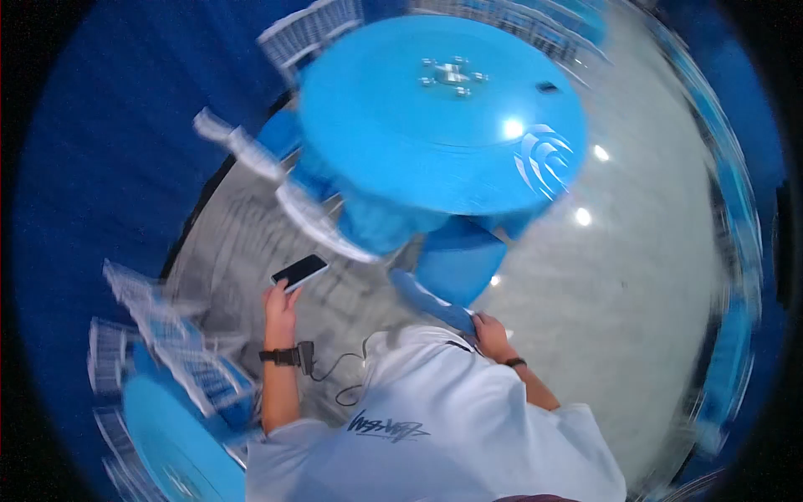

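Counted one bare left hand [280, 309], one bare right hand [493, 336], one rectangular black-screened phone [299, 272], two black wristbands [283, 357] [515, 362], at least two round tables draped in bright blue cloth [385, 117] [163, 418], and one shiny silver centrepiece [452, 74] on the larger. Found blurred white-backed chairs [322, 226] uncountable.

light seems to fall from above, leaving hard white glare near three o'clock on the blue table [376, 109] and bright spots toward two on the floor [644, 276]. chairs [322, 222] at ten smear with blur; the phone [299, 272] near nine looks crisper. edges bend into black.
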Available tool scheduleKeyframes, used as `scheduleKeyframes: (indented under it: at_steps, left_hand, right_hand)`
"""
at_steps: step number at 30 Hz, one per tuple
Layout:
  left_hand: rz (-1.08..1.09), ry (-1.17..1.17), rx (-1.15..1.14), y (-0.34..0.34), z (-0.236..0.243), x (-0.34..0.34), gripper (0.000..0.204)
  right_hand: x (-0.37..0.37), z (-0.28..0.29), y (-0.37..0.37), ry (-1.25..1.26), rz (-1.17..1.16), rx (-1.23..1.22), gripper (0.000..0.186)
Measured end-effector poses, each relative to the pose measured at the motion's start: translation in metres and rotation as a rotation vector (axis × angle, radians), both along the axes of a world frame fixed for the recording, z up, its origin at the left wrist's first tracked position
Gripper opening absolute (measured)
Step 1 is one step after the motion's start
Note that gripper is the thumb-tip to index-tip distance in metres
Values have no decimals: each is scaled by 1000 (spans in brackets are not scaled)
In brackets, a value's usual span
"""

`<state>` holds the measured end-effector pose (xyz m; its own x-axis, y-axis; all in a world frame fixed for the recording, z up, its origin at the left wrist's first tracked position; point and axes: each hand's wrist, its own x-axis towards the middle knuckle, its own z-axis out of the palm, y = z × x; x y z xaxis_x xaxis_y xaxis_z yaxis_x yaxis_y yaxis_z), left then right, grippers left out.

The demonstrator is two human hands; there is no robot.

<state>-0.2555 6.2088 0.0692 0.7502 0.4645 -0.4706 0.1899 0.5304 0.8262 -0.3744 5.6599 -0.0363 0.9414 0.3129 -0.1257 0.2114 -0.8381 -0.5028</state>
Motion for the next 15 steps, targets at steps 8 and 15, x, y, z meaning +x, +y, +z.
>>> scheduleKeyframes:
  at_steps: [8, 15]
  left_hand:
    - [-848, -456, 1358, -92, -105, 223, 52]
    - [-838, -472, 1483, -186, -179, 334, 57]
  right_hand:
    - [-46, 94, 51, -225, -443, 25, 51]
    - [-258, 91, 107, -97, -1542, 369, 50]
